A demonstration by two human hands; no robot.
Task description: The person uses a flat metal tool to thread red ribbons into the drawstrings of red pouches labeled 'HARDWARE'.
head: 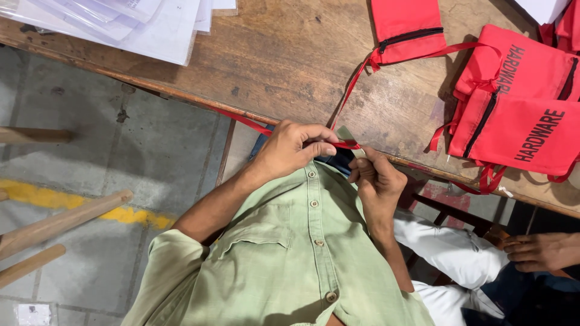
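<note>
My left hand (296, 148) pinches the red ribbon (349, 96) at mid-frame beside my right hand (376, 179), closed on a small grey strip (347, 134), and the ribbon's long axis climbs up-right to the red pouch (406, 27) at top centre.

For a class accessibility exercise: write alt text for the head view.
Two hands pinch a thin red strap at a wooden table's edge: left hand, right hand. The strap runs to a red zippered pouch; more red pouches lie nearby.
</note>
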